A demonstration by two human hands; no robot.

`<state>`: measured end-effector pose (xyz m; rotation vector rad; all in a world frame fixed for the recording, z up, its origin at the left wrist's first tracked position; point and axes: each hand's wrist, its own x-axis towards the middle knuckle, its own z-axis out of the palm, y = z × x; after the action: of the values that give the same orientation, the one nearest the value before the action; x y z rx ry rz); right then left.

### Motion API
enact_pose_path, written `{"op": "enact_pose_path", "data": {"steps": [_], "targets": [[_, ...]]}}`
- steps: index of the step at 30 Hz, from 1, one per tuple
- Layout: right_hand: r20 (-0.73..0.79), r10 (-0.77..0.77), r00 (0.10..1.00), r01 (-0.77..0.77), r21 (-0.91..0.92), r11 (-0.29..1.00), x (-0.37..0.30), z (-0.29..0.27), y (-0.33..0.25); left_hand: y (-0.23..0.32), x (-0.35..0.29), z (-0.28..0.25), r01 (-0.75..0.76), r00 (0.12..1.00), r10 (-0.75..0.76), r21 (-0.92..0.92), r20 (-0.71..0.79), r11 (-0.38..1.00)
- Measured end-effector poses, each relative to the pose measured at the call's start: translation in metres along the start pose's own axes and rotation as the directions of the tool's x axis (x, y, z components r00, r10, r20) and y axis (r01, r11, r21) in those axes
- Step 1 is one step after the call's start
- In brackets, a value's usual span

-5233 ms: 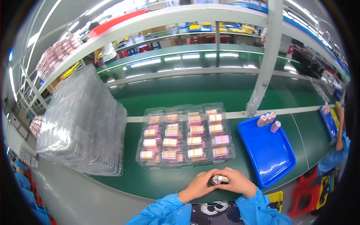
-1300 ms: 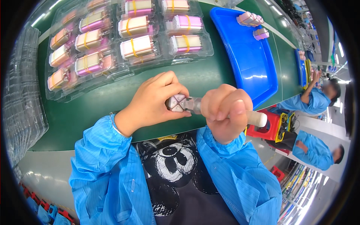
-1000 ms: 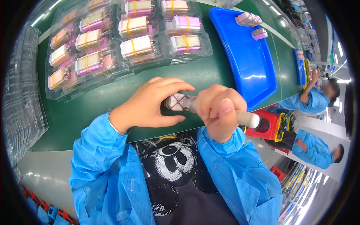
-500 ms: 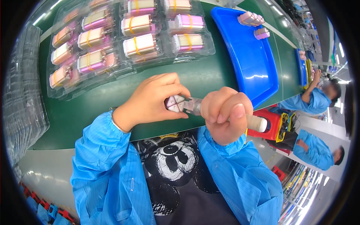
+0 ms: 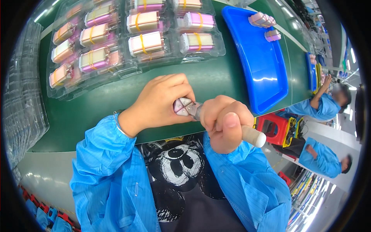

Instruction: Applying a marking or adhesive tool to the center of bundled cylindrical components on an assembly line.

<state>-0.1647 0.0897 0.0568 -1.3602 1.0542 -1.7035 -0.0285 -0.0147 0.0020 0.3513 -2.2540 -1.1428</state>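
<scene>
My left hand (image 5: 159,99) is closed round a small block (image 5: 181,106) whose end shows several whitish wedge-shaped faces with pinkish-purple sides. Most of that block is hidden by my fingers. My right hand (image 5: 227,120) is wrapped round a hand tool with a beige handle (image 5: 253,136) and a white end cap. From the other side of the fist comes the tool's greyish flat tip (image 5: 196,110), which meets the right side of the block's end. Whether it presses in or only rests there, I cannot tell.
Behind my hands, clear plastic trays (image 5: 133,65) hold several pink-and-cream blocks with yellow bands. A blue tray (image 5: 266,87) to the right carries small pink pieces at its far end. Stacked clear trays (image 5: 27,92) stand left. Co-workers in blue and a red stool (image 5: 272,129) are at right.
My right hand has moved left and slightly down, bringing the tool's tip onto the block's end. The handle now tilts more downward. My left hand has stayed almost in place.
</scene>
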Motion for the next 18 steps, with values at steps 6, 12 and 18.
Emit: {"op": "enact_pose_path", "data": {"steps": [6,12,18], "targets": [[-0.123,0.001,0.992,0.029,0.244,0.969,0.007,-0.007,-0.001,-0.002,-0.004,-0.018,0.030,0.987,-0.007,-0.142,0.160,0.989],[-0.026,-0.056,0.998,0.059,0.161,0.985,0.007,-0.007,-0.008,0.001,-0.001,-0.013,0.081,0.986,-0.065,-0.099,0.155,0.992],[-0.092,0.050,0.995,-0.030,0.208,0.978,0.001,-0.001,-0.009,-0.001,-0.002,-0.007,-0.047,0.997,0.047,0.003,0.054,0.999]]}}
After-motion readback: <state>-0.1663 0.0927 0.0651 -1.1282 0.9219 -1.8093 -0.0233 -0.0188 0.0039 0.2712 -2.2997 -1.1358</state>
